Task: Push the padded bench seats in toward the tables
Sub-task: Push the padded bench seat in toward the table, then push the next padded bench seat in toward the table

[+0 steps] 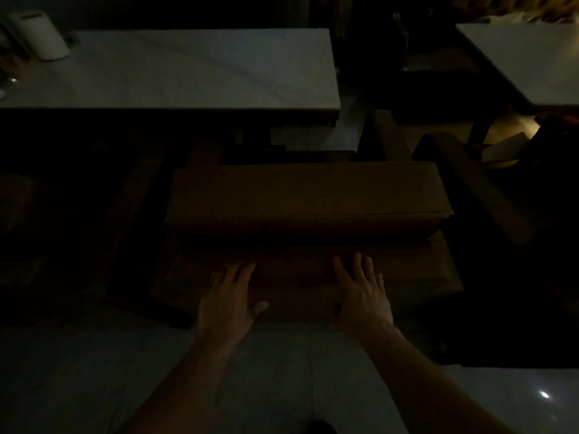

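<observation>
The room is very dim. A brown padded bench seat point(307, 198) stands in front of me, its long side facing a white-topped table point(188, 70) beyond it. A gap of dark floor lies between bench and table. My left hand point(227, 296) lies flat, fingers spread, on the bench's near side. My right hand point(363, 289) rests the same way a little to the right. Neither hand grips anything; both palms press against the brown surface.
A white cylindrical container point(40, 36) stands on the table's far left. A second white table point(532, 57) is at the upper right with dark furniture point(476, 189) beside it. Pale tiled floor point(94, 371) lies under my arms.
</observation>
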Motion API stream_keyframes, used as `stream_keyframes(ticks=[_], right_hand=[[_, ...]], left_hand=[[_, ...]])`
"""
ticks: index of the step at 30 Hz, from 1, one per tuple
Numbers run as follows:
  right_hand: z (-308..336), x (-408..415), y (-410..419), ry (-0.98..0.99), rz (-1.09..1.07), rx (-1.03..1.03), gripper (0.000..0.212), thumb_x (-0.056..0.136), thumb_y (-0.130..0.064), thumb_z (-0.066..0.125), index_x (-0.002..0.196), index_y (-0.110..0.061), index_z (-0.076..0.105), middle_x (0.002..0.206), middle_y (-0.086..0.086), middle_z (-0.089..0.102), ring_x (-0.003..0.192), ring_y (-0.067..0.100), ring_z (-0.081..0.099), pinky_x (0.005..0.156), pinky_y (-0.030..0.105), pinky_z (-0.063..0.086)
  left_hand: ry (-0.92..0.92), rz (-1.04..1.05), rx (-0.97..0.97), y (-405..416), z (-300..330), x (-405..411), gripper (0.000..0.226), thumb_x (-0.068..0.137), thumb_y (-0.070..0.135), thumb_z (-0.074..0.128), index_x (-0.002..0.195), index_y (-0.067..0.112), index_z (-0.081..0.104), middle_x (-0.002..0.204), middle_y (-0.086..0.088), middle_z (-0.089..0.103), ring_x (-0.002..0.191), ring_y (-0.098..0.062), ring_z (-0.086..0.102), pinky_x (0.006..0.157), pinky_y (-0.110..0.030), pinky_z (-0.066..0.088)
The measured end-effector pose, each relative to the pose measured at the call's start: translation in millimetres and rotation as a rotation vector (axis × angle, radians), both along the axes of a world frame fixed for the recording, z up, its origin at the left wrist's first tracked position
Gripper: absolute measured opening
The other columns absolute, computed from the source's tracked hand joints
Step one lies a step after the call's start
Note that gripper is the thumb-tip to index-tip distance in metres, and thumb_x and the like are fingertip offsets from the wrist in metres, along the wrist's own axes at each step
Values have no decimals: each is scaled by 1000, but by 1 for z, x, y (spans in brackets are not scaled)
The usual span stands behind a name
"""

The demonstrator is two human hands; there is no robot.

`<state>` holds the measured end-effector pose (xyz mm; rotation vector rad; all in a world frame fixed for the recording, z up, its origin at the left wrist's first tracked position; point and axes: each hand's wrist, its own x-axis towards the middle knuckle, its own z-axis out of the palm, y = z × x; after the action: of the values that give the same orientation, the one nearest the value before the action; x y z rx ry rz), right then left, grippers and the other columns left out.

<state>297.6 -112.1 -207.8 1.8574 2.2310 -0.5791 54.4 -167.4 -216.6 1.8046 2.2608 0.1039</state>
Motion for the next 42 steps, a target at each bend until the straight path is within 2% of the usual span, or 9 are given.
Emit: stream_keyframes(ticks=[4,9,14,18,20,23,33,37,42], right_hand=[[32,26,-15,-14,-1,20,102,94,-37,64,157,-32,-16,165,12,-22,151,35,-21,125,54,3],[85,63,-43,-9,-36,64,102,91,-36,67,158,-30,-10,166,13,-17,152,35,-15,125,54,6],[129,107,-79,48,-107,102,98,91,-42,65,159,-34,-6,167,10,-14,153,34,-11,125,54,7],[146,155,-103,76,-171,117,107,84,-48,72,157,-39,-5,167,9,-10,154,34,-8,125,55,8],[151,185,-110,89,-222,144,102,86,-53,67,157,-40,-6,167,9,-10,154,35,-6,125,54,7],[156,243,-114,99,-299,193,93,91,-60,56,158,-37,-4,167,9,-10,154,34,-7,125,51,4],[154,499,-115,83,-409,238,87,93,-63,51,159,-37,1,168,10,-5,154,34,-3,125,51,9],[153,606,-121,48,-444,217,94,89,-66,54,158,-36,-2,168,13,-5,154,35,-4,124,52,10],[140,699,-104,15,-475,224,99,87,-70,55,158,-36,-5,168,13,-5,154,35,-4,123,52,10]], left_hand=[[2,-33,34,-5,27,19,84,84,67,57,152,34,21,157,2,28,141,-25,27,108,-44,36],[-66,-137,73,-10,66,66,86,84,73,49,153,34,17,162,2,20,146,-23,19,116,-45,26],[-123,-251,115,-23,105,122,89,83,76,47,154,33,14,163,2,17,148,-22,13,120,-45,18],[-121,-319,132,-28,127,171,91,81,79,44,154,35,13,163,4,16,149,-21,12,120,-43,16],[-111,-363,150,-27,137,200,90,82,79,42,154,35,12,163,5,15,149,-20,11,120,-42,13],[-107,-415,161,-21,149,254,89,82,79,42,154,35,12,163,5,15,149,-19,10,121,-42,11],[-135,-507,130,-3,154,513,92,80,80,46,154,35,14,163,3,17,148,-22,15,120,-44,18],[-188,-520,89,-4,152,615,93,78,81,48,153,38,13,162,6,17,148,-21,14,119,-44,21],[-214,-549,49,16,138,708,96,76,81,51,153,41,11,162,7,16,148,-21,13,119,-44,21]])
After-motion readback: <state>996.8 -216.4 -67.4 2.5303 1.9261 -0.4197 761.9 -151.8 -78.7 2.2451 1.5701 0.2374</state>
